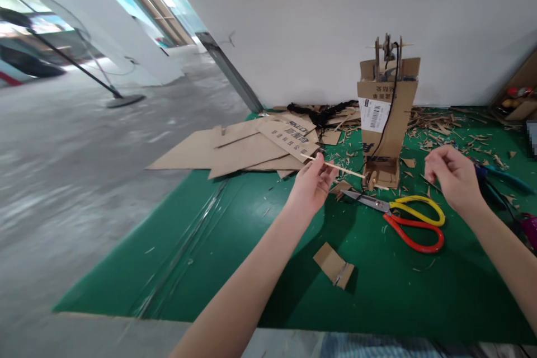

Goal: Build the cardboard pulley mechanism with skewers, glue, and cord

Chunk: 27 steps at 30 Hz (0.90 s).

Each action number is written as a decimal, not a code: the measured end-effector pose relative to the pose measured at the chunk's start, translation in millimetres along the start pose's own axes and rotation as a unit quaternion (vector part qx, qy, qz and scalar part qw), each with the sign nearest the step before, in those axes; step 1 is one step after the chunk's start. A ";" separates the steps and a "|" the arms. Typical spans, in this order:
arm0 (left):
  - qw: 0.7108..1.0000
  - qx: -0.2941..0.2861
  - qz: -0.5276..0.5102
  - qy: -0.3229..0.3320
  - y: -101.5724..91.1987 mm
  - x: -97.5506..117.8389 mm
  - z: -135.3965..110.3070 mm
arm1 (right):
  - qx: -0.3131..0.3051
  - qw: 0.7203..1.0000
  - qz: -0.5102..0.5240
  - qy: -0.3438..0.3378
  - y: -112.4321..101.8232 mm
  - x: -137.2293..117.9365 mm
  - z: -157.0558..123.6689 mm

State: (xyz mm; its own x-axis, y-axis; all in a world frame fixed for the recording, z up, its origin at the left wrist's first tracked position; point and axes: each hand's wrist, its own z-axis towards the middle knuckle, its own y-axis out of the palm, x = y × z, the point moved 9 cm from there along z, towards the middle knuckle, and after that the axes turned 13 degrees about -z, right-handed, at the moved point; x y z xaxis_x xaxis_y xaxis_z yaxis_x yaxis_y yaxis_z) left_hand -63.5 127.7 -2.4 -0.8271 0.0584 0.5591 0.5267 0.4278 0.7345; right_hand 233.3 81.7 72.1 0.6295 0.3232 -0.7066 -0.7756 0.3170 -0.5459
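Observation:
My left hand [312,184] pinches a thin wooden skewer [346,170] between thumb and fingers. Toward its right end, the skewer meets a small cardboard piece [371,180] at the foot of a tall cardboard stand [384,123]; whether it passes through is unclear. On the stand's top sits a small frame with a crossbar [388,50], and a black cord [394,95] hangs down from it. My right hand [455,176] is closed above the table's right side, its fingertips hidden. Scissors [388,206] with one yellow and one red handle lie between my hands.
Flat cardboard sheets [247,148] are piled at the back left of the green table [201,257]. A cardboard scrap [334,265] lies near the front. Shreds [436,123] and black yarn [321,114] lie along the white wall [319,28]. Pliers [509,179] rest at the right.

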 end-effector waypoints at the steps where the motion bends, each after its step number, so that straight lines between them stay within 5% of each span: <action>1: 1.000 0.000 -0.001 0.002 0.0 0.8 0.0 | 0.045 0.999 0.024 0.019 -5.4 4.1 -0.7; 4: 1.000 0.005 -0.007 0.009 -0.8 5.2 0.6 | 0.022 0.991 -0.118 -0.055 9.3 -9.9 -1.9; 7: 1.000 0.013 -0.015 0.013 -1.5 8.5 0.6 | -0.124 0.895 -0.362 -0.228 58.9 -34.9 -14.7; 11: 1.000 0.018 -0.019 0.015 -1.7 10.5 -0.6 | -0.145 0.810 -0.479 -0.305 84.7 -56.8 -22.7; 15: 0.999 0.019 -0.026 0.020 -2.7 14.3 -0.2 | -0.170 0.806 -0.488 -0.288 97.7 -64.8 -15.9; 21: 0.999 0.026 -0.032 0.021 -4.0 17.1 1.5 | -0.263 0.777 -0.537 -0.198 133.8 -37.9 -8.0; 27: 0.999 0.028 -0.030 0.012 -5.3 14.2 3.7 | -0.313 0.784 -0.491 -0.216 123.2 -53.6 -22.9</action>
State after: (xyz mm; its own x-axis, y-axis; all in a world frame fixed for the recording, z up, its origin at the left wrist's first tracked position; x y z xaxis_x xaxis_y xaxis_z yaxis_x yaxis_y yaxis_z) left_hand -78.7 129.5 0.2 -0.8518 0.0086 0.5239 0.4633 0.4793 0.7454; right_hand 102.9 83.0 32.4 0.7896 0.5128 0.3369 0.3065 0.1461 -0.9406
